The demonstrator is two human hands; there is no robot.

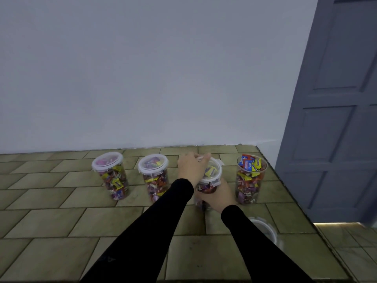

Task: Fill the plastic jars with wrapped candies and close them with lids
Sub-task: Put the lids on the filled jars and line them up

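- Right now the step in hand looks like lidding the third jar [206, 188] of four in the row on the tiled desk [51, 217].
- Its lid [213, 170] sits on the rim, with a side clip sticking out at the front; whether it is fully seated I cannot tell.
- Left hand [191, 168] lies over the lid's far-left edge, fingers curled onto the rim: a grip on the lid.
- Right hand [219, 198] wraps the jar's body low down, a steadying grip.
- Two jars to the left, first jar [114, 178] and second jar [154, 178], are full and lidded.
- At far right the last jar [251, 180] is heaped with wrapped candies [250, 163] and has no lid.
- A spare lid [265, 229] lies on the desk near the right forearm.
- Next, I judge, the clips need pressing down all round while the right hand holds the jar, then the spare lid goes to the open jar.
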